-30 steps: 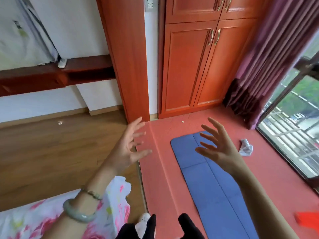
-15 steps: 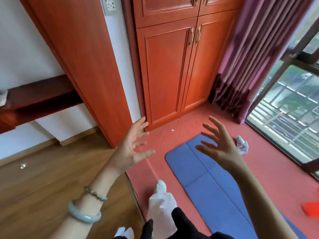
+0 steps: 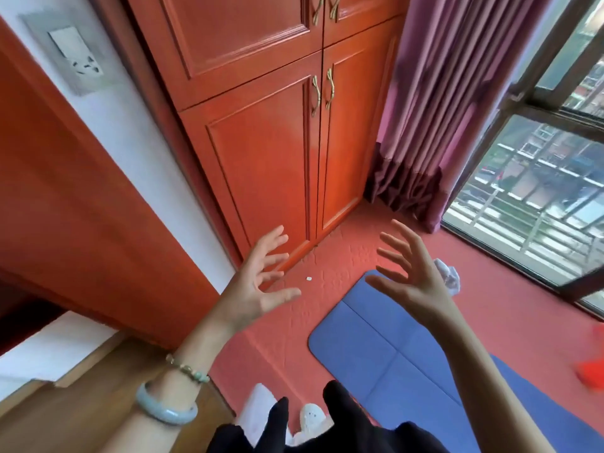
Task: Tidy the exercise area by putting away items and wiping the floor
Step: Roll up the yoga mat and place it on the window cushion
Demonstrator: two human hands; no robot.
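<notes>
At far left a grey wall socket plate sits on a white strip of wall between orange wood panels, with brown plank floor below. The left hand reaches forward, fingers spread and nearly straight, thumb out to the right; its grip is slack and holds nothing. That wrist carries 2 bracelets: a thin beaded bracelet nearer the hand and a pale green bangle behind it. Beyond the fingers stands an orange cabinet with 2 lower doors closed, their brass handles side by side at the seam. The red floor in front of it is textured, and a tiny white scrap lies on it between the 2 hands. The blue exercise mat lies unrolled flat on the red floor, its rounded end under the right hand, its length running toward the lower right. The right hand hovers over that end, fingers fanned and lightly bent, palm facing left; its grip is loose and empty too. Just behind it, partly hidden, a crumpled white cloth lies on the red floor beside the mat. Further right hang purple curtains, then a large window. A blurred red-orange item sits at the right edge; I cannot tell what it is.
</notes>
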